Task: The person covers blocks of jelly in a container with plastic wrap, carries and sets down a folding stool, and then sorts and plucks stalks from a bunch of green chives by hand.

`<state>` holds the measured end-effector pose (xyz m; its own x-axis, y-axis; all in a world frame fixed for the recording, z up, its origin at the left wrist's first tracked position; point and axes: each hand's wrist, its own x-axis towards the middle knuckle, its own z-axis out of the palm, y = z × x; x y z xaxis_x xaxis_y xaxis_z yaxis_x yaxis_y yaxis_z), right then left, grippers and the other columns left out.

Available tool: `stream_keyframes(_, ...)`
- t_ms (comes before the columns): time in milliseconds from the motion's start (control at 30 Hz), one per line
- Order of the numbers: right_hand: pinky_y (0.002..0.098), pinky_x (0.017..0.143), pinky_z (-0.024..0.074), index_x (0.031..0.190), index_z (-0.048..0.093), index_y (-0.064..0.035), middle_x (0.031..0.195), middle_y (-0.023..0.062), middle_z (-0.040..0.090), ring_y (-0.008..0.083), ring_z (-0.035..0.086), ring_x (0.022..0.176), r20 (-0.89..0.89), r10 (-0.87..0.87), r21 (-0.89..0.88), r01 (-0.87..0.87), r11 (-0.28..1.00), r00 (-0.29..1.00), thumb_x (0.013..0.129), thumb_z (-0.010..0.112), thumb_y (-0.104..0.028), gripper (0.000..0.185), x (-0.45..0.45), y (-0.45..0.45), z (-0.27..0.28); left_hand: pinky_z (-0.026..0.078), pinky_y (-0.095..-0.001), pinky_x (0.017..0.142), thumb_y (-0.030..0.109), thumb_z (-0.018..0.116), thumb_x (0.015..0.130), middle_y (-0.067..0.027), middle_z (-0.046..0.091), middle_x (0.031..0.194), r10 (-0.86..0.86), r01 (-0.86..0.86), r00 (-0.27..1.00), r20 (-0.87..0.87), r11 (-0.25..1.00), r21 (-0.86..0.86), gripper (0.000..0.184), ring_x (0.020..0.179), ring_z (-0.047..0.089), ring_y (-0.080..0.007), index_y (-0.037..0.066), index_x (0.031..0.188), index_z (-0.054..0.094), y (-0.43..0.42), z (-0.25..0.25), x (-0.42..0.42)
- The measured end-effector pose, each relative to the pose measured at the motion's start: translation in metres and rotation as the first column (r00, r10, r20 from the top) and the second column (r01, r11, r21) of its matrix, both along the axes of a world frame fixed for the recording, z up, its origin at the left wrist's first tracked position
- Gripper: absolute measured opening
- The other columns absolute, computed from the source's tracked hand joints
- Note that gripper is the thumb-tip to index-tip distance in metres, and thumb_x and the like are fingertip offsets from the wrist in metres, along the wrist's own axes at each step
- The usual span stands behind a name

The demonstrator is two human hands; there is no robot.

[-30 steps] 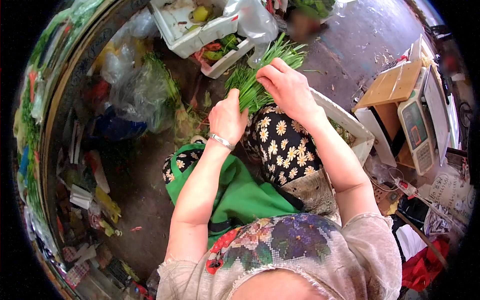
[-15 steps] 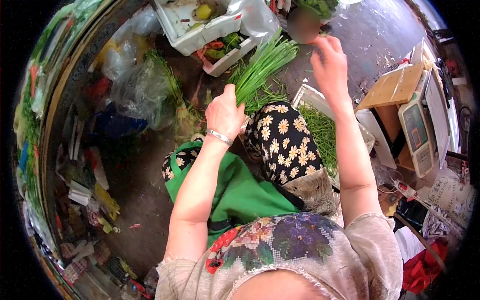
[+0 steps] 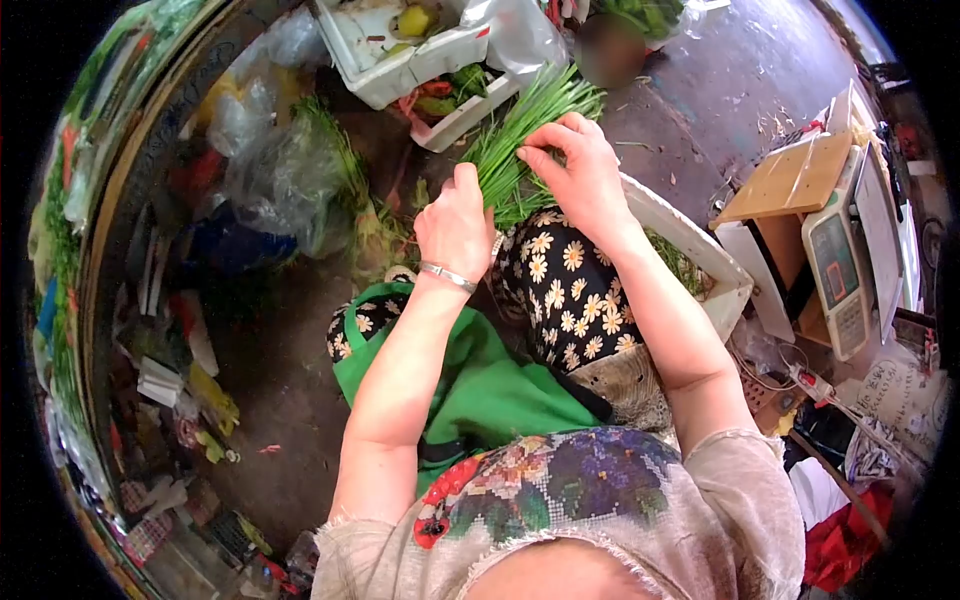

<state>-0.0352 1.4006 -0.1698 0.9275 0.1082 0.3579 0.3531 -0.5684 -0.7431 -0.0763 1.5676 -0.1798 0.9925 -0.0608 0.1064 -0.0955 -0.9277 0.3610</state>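
Observation:
A bunch of long green chives (image 3: 545, 108) fans out up and to the right from my left hand (image 3: 450, 225), whose fingers are wrapped round its lower end. Over the right side of the bunch, my right hand (image 3: 585, 185) is closed in a pinch, thumb and fingertips meeting at the chive leaves. Exactly how many leaves it grips is hidden. The bunch is above my knee in black daisy-print trousers (image 3: 560, 270). To the right of that knee, partly behind my right forearm, stands a white foam box (image 3: 735, 290) with loose greens inside.
White foam boxes (image 3: 385, 90) with produce stand ahead. Clear plastic bags (image 3: 290, 180) and a bundle of greens with pale roots (image 3: 370, 225) lie to the left. On the right are a digital scale (image 3: 835, 270) and a wooden board (image 3: 785, 180). Scraps litter the floor.
My right hand has come down and left from beyond the bunch to pinch at its leaves. My left hand keeps its hold, nearly in place. The foam box at right sits a little differently.

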Motion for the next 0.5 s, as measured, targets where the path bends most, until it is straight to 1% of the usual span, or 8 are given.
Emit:
stream_keyframes(133,0.0389,0.076,0.0456,0.086,0.067,-0.0035,0.083,0.0125,0.059,0.0310,0.057,0.084,-0.112,0.055,0.156,-0.037,0.987,0.992,0.078,0.070,-0.016,0.015,-0.010,-0.002,0.011,0.047,-0.0497,0.065,0.008,0.068,0.075,-0.0188,0.063,0.078,-0.001,0.001,0.999,0.033,1.000,0.001,0.045,0.077,0.063,-0.0394,0.005,0.113,0.043,0.002,-0.001,0.001)
stream_keyframes(200,0.0363,0.073,0.0464,0.087,0.066,-0.0032,0.081,0.0120,0.060,0.0291,0.058,0.080,-0.165,0.206,0.264,-0.158,0.951,0.964,0.079,0.070,-0.014,0.014,-0.018,-0.003,0.017,0.049,-0.0495,0.065,0.008,0.067,0.076,-0.0204,0.063,0.080,0.001,-0.001,1.000,0.002,1.000,-0.001,0.040,0.077,0.063,-0.0397,0.004,0.109,0.043,0.001,0.002,0.002)
stream_keyframes(267,0.0359,0.071,0.0466,0.087,0.066,-0.0032,0.081,0.0118,0.060,0.0286,0.058,0.079,-0.112,0.252,0.244,-0.219,0.945,0.961,0.079,0.070,-0.013,0.013,-0.023,-0.004,0.017,0.050,-0.0493,0.064,0.009,0.065,0.077,-0.0220,0.063,0.081,0.000,0.000,1.000,-0.025,1.000,-0.001,0.036,0.076,0.064,-0.0400,0.002,0.104,0.044,0.001,0.002,0.004)
stream_keyframes(300,0.0354,0.070,0.0469,0.088,0.066,-0.0032,0.080,0.0115,0.060,0.0280,0.058,0.077,-0.058,0.298,0.222,-0.279,0.934,0.953,0.079,0.070,-0.012,0.013,-0.024,-0.005,0.017,0.050,-0.0489,0.065,0.011,0.067,0.076,-0.0224,0.063,0.081,0.024,-0.027,0.999,-0.039,0.997,-0.069,0.036,0.077,0.064,-0.0401,0.002,0.104,0.046,0.002,0.000,0.004)
stream_keyframes(333,0.0324,0.069,0.0473,0.089,0.066,-0.0021,0.081,0.0082,0.064,0.0206,0.060,0.077,-0.037,0.290,0.199,-0.277,0.940,0.956,0.081,0.069,-0.010,0.012,-0.024,-0.008,0.016,0.050,-0.0486,0.066,0.013,0.068,0.076,-0.0228,0.064,0.080,0.047,-0.054,0.997,-0.054,0.989,-0.137,0.036,0.078,0.063,-0.0402,0.001,0.104,0.048,0.003,-0.002,0.005)
stream_keyframes(367,0.0324,0.069,0.0473,0.089,0.066,-0.0021,0.081,0.0082,0.064,0.0206,0.060,0.077,-0.036,0.291,0.199,-0.278,0.940,0.956,0.081,0.069,-0.010,0.012,-0.024,-0.008,0.012,0.050,-0.0486,0.066,0.013,0.068,0.076,-0.0228,0.064,0.080,0.048,-0.055,0.997,-0.053,0.989,-0.136,0.036,0.078,0.063,-0.0402,0.001,0.104,0.048,0.004,-0.004,0.006)
stream_keyframes(433,0.0234,0.072,0.0469,0.093,0.066,-0.0002,0.087,0.0034,0.067,0.0093,0.058,0.077,-0.223,0.275,0.604,-0.089,0.792,0.935,0.086,0.066,-0.005,0.009,-0.024,-0.008,0.000,0.051,-0.0424,0.068,0.014,0.071,0.074,-0.0209,0.066,0.083,0.077,-0.084,0.996,-0.037,0.963,-0.255,0.030,0.077,0.065,-0.0366,0.002,0.099,0.058,0.005,-0.004,0.008)
stream_keyframes(500,0.0206,0.068,0.0457,0.093,0.065,-0.0022,0.095,0.0057,0.070,0.0065,0.058,0.077,-0.263,0.342,0.721,-0.052,0.691,0.902,0.088,0.064,-0.007,0.007,-0.021,-0.013,0.000,0.050,-0.0410,0.066,0.014,0.072,0.074,-0.0202,0.066,0.082,0.086,-0.111,0.992,-0.096,0.948,-0.297,0.029,0.074,0.065,-0.0358,0.001,0.096,0.058,0.005,-0.003,0.008)
